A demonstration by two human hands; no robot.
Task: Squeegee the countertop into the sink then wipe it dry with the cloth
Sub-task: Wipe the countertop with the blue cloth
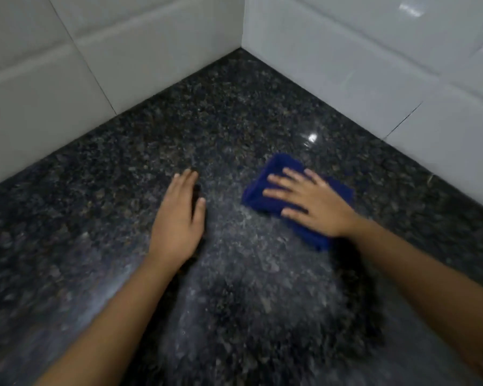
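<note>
step: drying wipe judged underway | blue cloth is pressed flat under spread right hand | left hand is laid open, empty, on countertop | next: strokes toward tiled corner

Dark speckled granite surface: polished stone, glossy, with a bright light reflection near the right wall; grain blurred in the foreground. White ceramic wall tiles: smooth, glazed, shiny, with thin grout lines. Folded dark blue cloth: soft, matt, fuzzy-looking textile, non-reflective.
</note>
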